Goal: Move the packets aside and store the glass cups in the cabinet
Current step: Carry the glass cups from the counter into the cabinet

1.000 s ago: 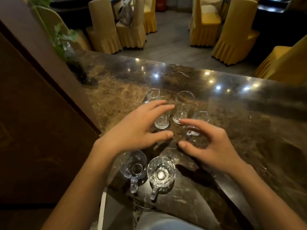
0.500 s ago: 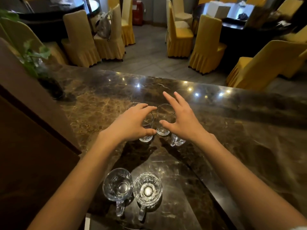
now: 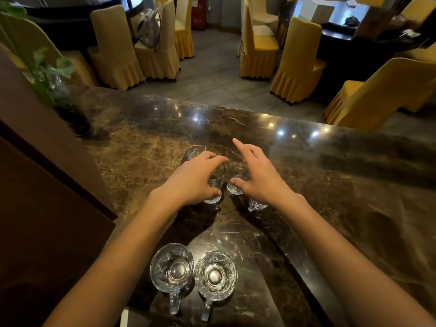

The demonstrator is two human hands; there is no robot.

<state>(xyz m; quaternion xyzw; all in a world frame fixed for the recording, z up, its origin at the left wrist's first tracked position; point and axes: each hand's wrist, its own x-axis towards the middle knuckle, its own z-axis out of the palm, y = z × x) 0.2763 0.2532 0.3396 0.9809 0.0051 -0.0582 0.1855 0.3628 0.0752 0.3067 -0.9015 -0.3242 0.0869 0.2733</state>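
Several clear glass cups stand on a dark marble counter (image 3: 330,185). My left hand (image 3: 188,182) curls over a tall glass (image 3: 215,185), thumb and fingers around its rim. My right hand (image 3: 259,175) wraps a second tall glass (image 3: 236,171) with thumb low and fingers spread above. A small handled glass (image 3: 256,205) pokes out under my right wrist. Another small glass (image 3: 194,152) stands behind my left hand. Two handled mugs (image 3: 172,270) (image 3: 215,274) sit close together near me. No packets or cabinet opening are visible.
A brown wooden panel (image 3: 47,197) runs along the counter's left side. A green plant in a dark pot (image 3: 59,90) stands at the counter's far left. Yellow-covered chairs (image 3: 297,62) and dark dining tables fill the floor beyond the counter.
Both hands reached forward from above the two mugs to the far glasses and closed around one tall glass each. The view tilted up, showing more of the room.
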